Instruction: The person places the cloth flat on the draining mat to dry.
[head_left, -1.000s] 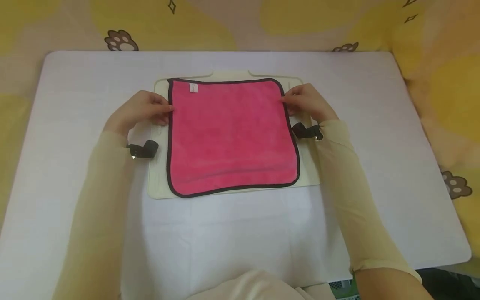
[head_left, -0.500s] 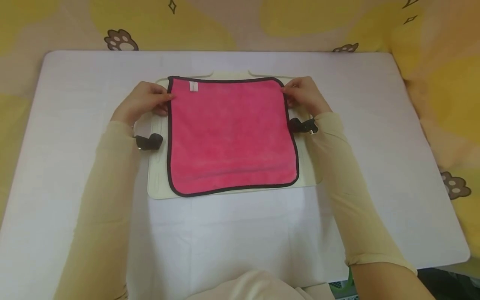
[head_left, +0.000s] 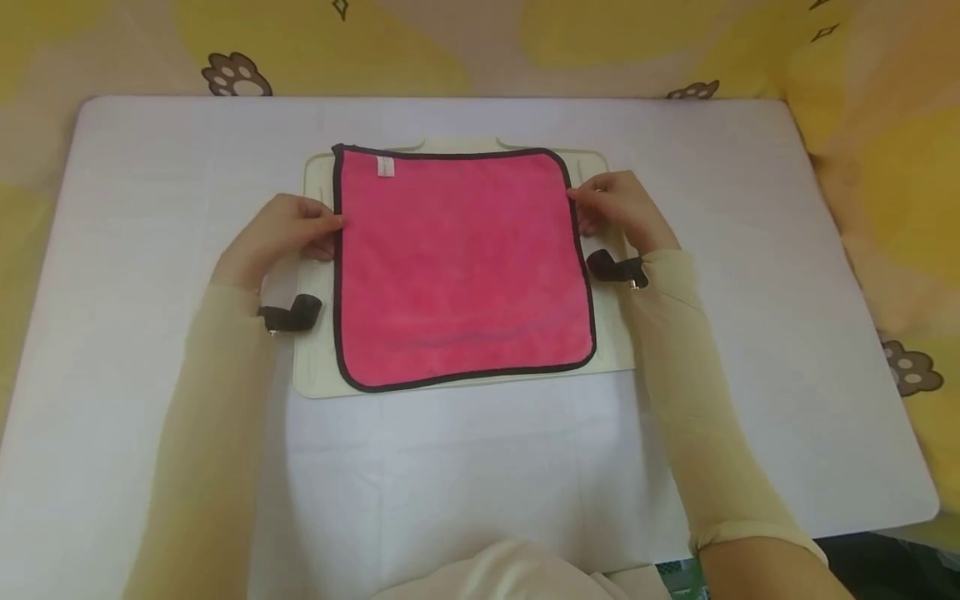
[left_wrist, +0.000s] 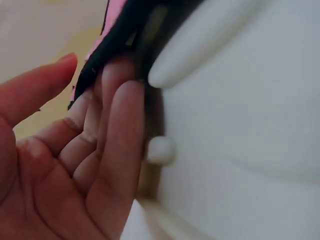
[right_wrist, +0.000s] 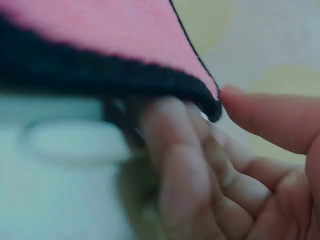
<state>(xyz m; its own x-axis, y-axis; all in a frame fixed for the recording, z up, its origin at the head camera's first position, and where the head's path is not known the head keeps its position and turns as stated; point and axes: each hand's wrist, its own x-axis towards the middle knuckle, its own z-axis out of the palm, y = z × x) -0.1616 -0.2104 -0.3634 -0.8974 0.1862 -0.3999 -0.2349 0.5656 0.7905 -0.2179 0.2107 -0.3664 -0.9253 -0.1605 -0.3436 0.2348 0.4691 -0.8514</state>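
A pink cloth (head_left: 457, 258) with black edging and a small white tag lies spread over a cream plastic board (head_left: 315, 367). In the head view my left hand (head_left: 288, 229) pinches its left edge, thumb above and fingers beneath. My right hand (head_left: 618, 200) does the same at the right edge, a little below the upper corner. From the left wrist, curled fingers (left_wrist: 120, 125) show under the black border, the thumb beside it. From the right wrist, the thumb (right_wrist: 245, 105) meets the border while the other fingers reach below the cloth.
The board lies on a white table (head_left: 465, 467) whose far edge meets a yellow patterned fabric (head_left: 465, 42). Black wrist cameras (head_left: 296, 312) sit close beside the board. The person's body is at the near edge.
Both hands slid up along the cloth's side edges toward the upper corners, then came back down. The cloth's upper edge sits slightly higher in view; its lower edge has hardly moved.
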